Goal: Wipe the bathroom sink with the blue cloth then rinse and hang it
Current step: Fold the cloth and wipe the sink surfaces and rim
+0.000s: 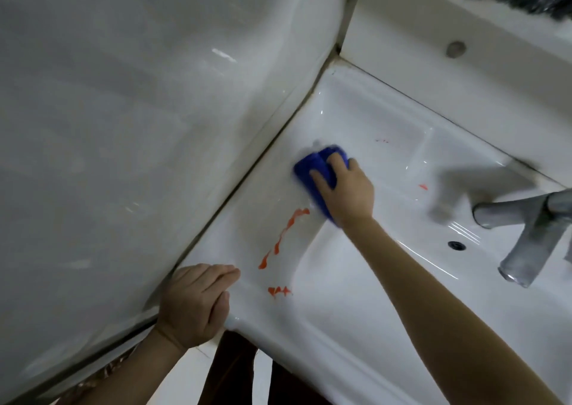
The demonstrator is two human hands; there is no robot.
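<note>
The white bathroom sink [349, 308] fills the right half of the view, tilted. My right hand [346, 188] presses the folded blue cloth [309, 172] flat on the sink's left ledge, near the wall. Orange smears [286, 234] run along the ledge just below the cloth, and a smaller orange patch [279, 291] lies by the front edge. Small red specks [422, 186] dot the ledge toward the tap. My left hand [198, 302] rests on the sink's front left corner with fingers loosely curled, holding nothing.
A glossy white wall [123, 126] meets the sink along its left side. The metal tap [526, 234] stands at the right over the basin, with the overflow hole [456, 245] beside it. A white cabinet or shelf [433, 33] rises behind the sink.
</note>
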